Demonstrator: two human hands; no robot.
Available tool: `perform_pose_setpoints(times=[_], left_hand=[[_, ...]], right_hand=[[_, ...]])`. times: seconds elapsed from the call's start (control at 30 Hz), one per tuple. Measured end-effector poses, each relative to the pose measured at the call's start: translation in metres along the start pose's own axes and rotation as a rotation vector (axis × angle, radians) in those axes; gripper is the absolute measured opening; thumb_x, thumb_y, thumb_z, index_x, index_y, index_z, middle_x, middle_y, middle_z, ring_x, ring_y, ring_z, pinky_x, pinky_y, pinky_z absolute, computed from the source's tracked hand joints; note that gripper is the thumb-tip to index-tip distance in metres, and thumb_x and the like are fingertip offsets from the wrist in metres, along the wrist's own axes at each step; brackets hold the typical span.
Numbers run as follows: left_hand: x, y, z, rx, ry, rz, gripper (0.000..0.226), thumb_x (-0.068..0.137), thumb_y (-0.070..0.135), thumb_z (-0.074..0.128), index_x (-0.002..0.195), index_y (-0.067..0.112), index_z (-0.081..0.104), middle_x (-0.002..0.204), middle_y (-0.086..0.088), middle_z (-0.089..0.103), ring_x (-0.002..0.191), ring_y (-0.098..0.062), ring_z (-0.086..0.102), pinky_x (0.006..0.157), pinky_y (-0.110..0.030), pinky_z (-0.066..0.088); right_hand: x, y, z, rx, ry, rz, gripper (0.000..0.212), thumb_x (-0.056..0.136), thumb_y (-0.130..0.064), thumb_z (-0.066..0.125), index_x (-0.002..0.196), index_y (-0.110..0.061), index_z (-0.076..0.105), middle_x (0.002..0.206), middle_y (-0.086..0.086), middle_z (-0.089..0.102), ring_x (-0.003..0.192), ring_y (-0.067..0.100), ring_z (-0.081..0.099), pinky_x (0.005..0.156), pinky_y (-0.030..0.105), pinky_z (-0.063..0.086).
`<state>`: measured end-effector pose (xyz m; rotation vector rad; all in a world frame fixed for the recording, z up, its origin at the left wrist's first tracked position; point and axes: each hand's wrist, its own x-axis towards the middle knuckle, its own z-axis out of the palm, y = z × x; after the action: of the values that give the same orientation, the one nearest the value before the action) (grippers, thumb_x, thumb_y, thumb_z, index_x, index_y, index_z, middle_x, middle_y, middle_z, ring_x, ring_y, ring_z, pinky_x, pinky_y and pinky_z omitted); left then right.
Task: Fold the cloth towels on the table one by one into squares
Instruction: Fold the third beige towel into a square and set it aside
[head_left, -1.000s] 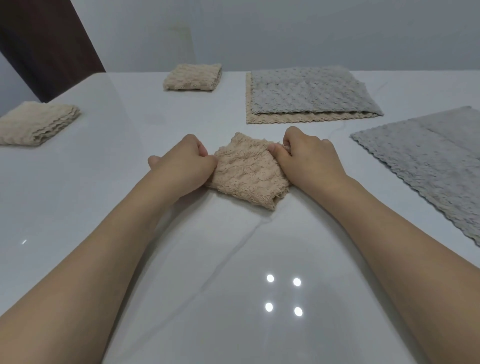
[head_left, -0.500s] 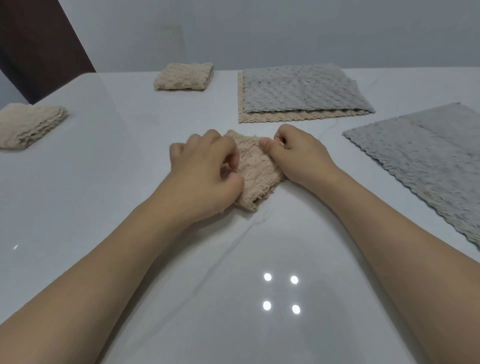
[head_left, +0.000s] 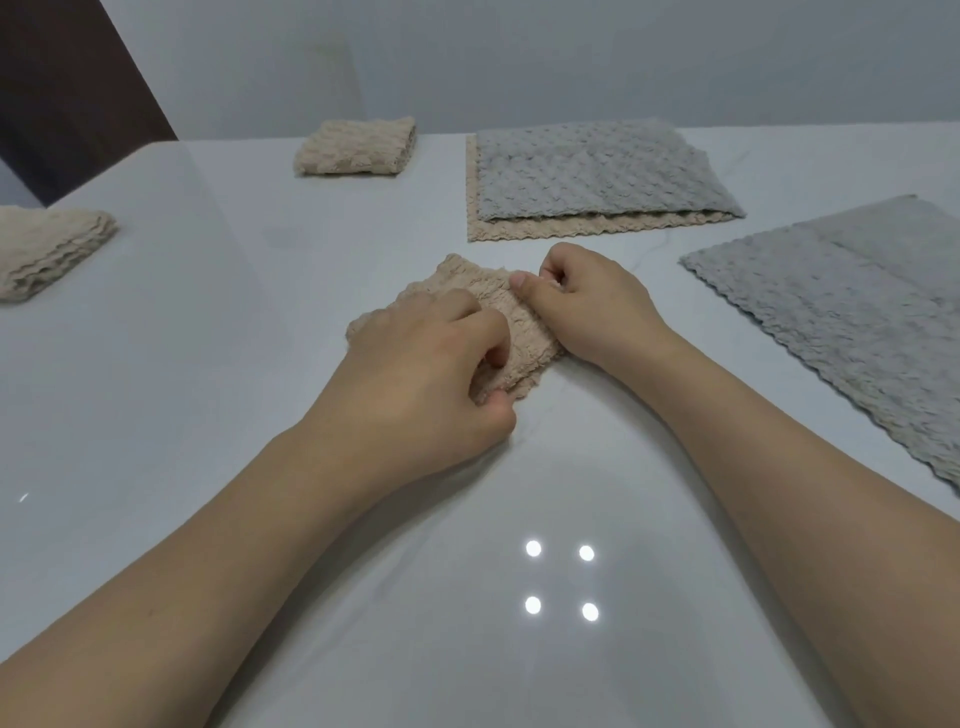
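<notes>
On the glossy white table (head_left: 218, 364), both the left hand (head_left: 426, 374) and right hand (head_left: 587, 306) pinch the small beige towel (head_left: 483, 296) with curled fingers, so letting go unevenly could spring its thick folded layers open.

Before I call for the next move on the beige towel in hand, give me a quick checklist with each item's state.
1. Left hand has a grip on the beige towel at its near corner: ok.
2. Right hand pinches its right edge: ok.
3. Towel folded down to a small pad: ok. Truly square: cannot tell, hands cover much of it.
4. Layers lined up at the edges: cannot tell.
5. Finished beige pads and lie apart from the work spot: ok.
6. Unfolded stock left: grey towel over a beige one, grey towels at right: ok.
</notes>
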<state>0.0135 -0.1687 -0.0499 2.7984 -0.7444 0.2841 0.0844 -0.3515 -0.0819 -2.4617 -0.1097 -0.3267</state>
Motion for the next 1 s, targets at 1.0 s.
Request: perform_pose_setpoints(times=[1.0], left_hand=[[0.001,0.01,0.0,0.106,-0.24,-0.079,0.032,0.079,0.025,0.053,0.108,0.025,0.039,0.113,0.004,0.036,0.108,-0.023,0.034,0.094,-0.038,0.034]], right_hand=[[-0.003,-0.003,0.003,-0.105,-0.016,-0.032,0.033,0.096,-0.049,0.047,0.079,-0.02,0.045,0.069,-0.01,0.05,0.075,0.018,0.049,0.074,0.032,0.028]])
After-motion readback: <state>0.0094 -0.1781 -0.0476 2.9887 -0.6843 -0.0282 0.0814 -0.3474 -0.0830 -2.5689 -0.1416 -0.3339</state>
